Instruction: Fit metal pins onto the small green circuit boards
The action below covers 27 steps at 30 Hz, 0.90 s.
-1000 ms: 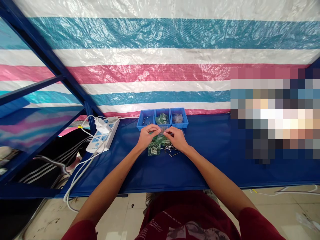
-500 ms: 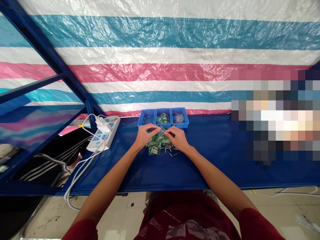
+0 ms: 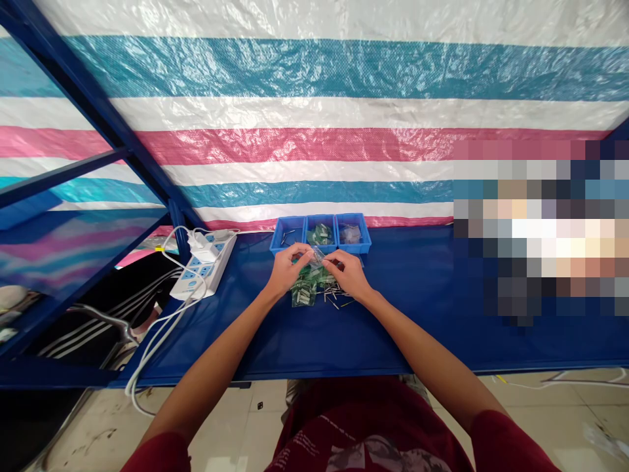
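Note:
Between my two hands is a small clear plastic bag [image 3: 318, 253], held just in front of the blue bins. My left hand [image 3: 289, 265] pinches its left side, fingers closed. The fingertips of my right hand [image 3: 346, 270] close on its right side. Whether anything lies inside the bag is too small to tell. Below the hands, green-tinted plastic bags [image 3: 304, 293] with pale slim pieces in them rest on the blue table [image 3: 314, 344]. Loose thin metal pins [image 3: 334, 296] lie scattered beside them, partly under my right hand.
Three joined blue bins [image 3: 352, 248] stand behind my hands, with thin pieces, green bags and clear bags in them. At the left lies a white power strip [image 3: 199, 274] with plugs and trailing white cables [image 3: 147, 357]. A blue metal frame [image 3: 122, 147] rises at left; a blurred-out area covers the right.
The clear bag appears slightly more stretched between my fingers. Both hands stay in nearly the same place, and the view has shifted very slightly.

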Tool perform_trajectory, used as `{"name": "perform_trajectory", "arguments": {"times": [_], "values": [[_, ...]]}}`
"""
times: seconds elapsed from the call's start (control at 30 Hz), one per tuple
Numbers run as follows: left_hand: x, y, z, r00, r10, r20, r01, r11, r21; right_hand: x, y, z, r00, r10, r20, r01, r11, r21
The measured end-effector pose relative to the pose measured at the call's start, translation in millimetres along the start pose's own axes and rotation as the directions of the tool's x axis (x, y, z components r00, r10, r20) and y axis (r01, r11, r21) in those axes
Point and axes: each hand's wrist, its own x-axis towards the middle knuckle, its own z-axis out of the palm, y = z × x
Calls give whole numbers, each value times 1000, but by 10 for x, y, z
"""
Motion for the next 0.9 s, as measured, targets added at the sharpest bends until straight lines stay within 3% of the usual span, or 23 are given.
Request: {"name": "perform_trajectory", "arguments": {"times": [0.2,0.47,0.7,0.9], "values": [[-13,31,0,998,-12,62,14,999,-39,-5,-34,-32,1000,-14,-16,14,1000,11],[3,40,-5,999,32,4,-32,999,42,3,-48,-42,999,-43,8,43,999,-11],[-13,30,16,994,-43,102,47,998,-39,-2,-23,-18,997,-69,-17,67,995,-79],[0,-5,16,990,-17,141,10,999,52,-7,-29,-27,997,-75,-21,71,990,-120]]}}
